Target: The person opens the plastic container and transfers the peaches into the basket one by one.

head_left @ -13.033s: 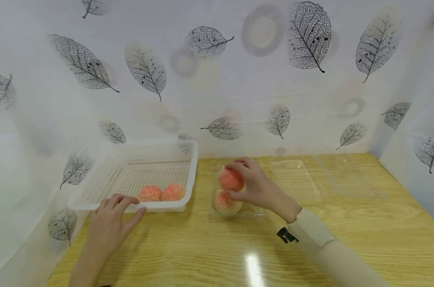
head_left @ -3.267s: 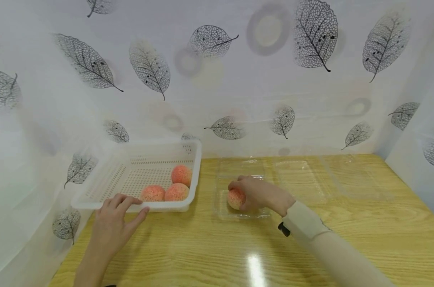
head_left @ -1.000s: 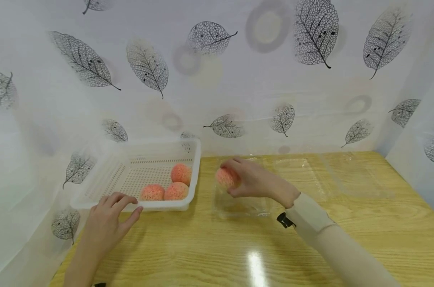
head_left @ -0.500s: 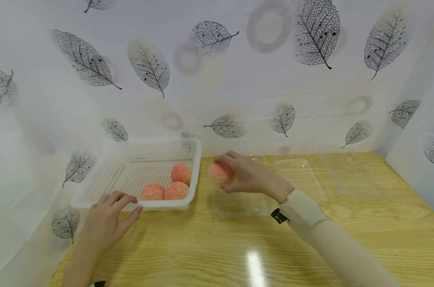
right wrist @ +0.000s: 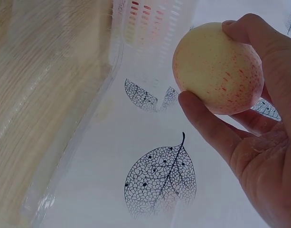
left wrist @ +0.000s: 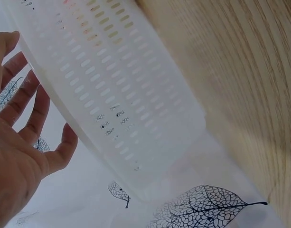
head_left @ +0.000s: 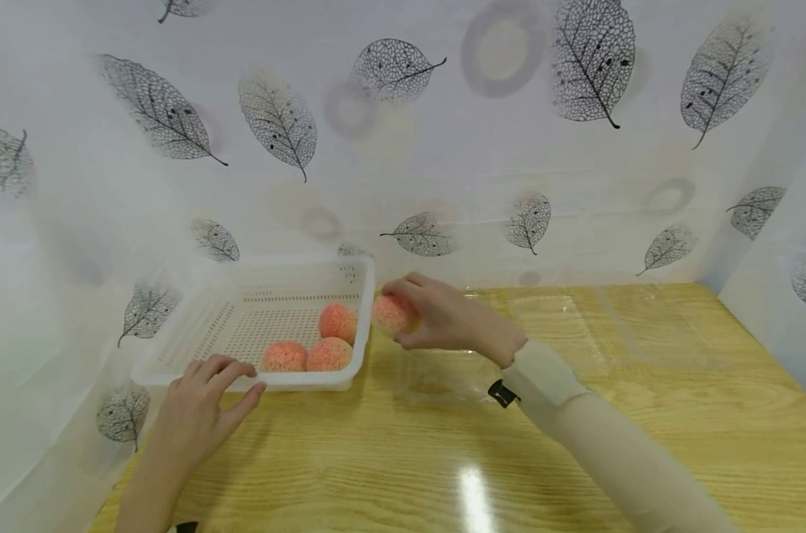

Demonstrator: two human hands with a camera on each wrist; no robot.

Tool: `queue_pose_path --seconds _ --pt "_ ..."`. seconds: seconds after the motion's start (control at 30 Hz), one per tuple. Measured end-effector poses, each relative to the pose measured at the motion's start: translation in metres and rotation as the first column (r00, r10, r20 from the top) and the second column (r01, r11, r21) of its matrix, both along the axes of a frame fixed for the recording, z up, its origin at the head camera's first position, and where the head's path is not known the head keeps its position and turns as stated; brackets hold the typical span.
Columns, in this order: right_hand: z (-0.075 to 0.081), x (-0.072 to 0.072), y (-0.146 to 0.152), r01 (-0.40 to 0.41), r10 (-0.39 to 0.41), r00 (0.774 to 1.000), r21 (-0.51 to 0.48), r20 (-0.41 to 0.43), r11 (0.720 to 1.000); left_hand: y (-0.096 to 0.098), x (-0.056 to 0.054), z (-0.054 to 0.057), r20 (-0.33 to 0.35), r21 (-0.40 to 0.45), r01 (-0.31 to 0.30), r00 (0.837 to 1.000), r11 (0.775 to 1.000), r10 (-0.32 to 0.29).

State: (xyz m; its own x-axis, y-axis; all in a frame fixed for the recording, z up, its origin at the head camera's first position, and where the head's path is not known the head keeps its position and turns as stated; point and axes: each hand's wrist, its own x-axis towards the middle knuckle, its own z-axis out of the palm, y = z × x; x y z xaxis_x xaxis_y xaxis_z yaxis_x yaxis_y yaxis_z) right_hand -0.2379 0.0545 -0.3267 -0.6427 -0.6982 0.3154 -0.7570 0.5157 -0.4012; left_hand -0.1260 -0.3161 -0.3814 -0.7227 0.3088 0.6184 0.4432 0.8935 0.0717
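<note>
My right hand (head_left: 445, 314) grips a peach (head_left: 392, 316) between thumb and fingers, just right of the white basket's side. In the right wrist view the pale yellow side of the peach (right wrist: 211, 66) shows, speckled red toward the palm. Three more peaches, one of them this peach (head_left: 329, 354), lie in the front right corner of the perforated basket (head_left: 243, 380). Fingertips of my left hand (head_left: 199, 407) rest at the basket's front rim, loosely bent, with the thumb outside. The left wrist view shows this hand (left wrist: 17, 156) beside the basket wall (left wrist: 102, 85).
A clear plastic tray (head_left: 416, 392) stands below my right hand, right of the basket. Further right lie more clear plastic pieces, such as this one (head_left: 562, 333). A leaf-printed white sheet (head_left: 442, 163) closes off the back and sides of the wooden table (head_left: 376, 459).
Earlier, the right hand carried a peach to the basket, which went from two to three. It then took another from the clear tray, lifted it, and is moving it left toward the basket.
</note>
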Motion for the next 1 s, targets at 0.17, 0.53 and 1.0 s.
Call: queue_pose_path --seconds 0.17,0.53,1.0 --pt "0.0 -0.004 -0.007 -0.013 0.013 1.0 -0.002 -0.012 1.0 0.0 0.001 0.001 0.009 0.004 -0.002 1.0 1.0 0.002" --pt "-0.003 -0.014 -0.025 -0.041 0.041 0.999 -0.023 -0.01 0.999 0.0 0.0 0.0 0.002 0.005 0.01 1.0 1.0 -0.01" --pt "0.0 -0.023 -0.05 -0.081 0.082 0.997 -0.027 0.01 0.996 -0.001 -0.003 0.002 -0.007 -0.012 0.016 1.0 1.0 -0.016"
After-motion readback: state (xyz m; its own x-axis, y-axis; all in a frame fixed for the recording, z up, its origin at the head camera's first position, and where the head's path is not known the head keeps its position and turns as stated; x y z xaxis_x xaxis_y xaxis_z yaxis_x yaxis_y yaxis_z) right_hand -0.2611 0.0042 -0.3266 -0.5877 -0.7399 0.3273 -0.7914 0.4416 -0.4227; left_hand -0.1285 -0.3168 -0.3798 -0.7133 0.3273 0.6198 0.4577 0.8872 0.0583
